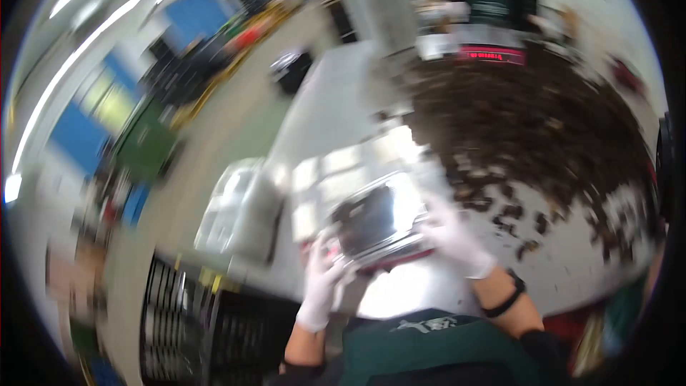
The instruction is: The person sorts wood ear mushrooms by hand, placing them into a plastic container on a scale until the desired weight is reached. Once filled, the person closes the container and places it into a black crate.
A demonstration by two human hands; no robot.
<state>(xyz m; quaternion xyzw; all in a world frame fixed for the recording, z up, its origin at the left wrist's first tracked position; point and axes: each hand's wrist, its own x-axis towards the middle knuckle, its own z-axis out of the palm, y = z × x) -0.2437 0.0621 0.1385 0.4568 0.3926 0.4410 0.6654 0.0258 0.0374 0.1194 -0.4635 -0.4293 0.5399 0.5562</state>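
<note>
A clear plastic container (379,218) with dark contents is held tilted in front of me, a bright glare covering part of its top. My left hand (320,282), in a white glove, is closed on its left edge. My right hand (451,236), gloved too, grips the right edge. Just beyond the container lie several white rectangular packs (341,163) in rows, blurred by motion. Something red shows beneath the container, but I cannot make out what it is.
Dark brown pieces (529,111) are heaped across the right of the table (307,114). Clear containers (232,211) are stacked at left, above a black crate (171,314). A taller stack (379,7) stands farther back, near a red display (491,55) and another person (489,3).
</note>
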